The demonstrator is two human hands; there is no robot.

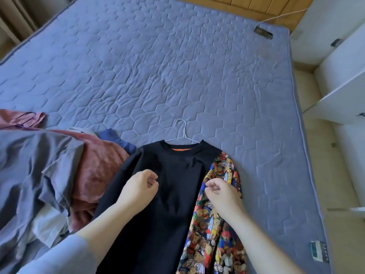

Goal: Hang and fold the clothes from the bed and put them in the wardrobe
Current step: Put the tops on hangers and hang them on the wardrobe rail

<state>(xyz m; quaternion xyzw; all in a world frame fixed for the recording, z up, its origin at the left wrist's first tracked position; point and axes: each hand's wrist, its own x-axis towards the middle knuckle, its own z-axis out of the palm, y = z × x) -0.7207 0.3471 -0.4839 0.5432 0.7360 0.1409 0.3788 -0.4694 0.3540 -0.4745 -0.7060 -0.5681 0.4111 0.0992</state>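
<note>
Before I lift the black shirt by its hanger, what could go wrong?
1. Only the hanger hook shows above the shirt collar; if its arms are not in both shoulders, the shirt may slide off.
2. The print garment lies against the shirt's edge, by the right hand, and may be dragged up too.
3. The clothes pile touches the other sleeve and could snag.
</note>
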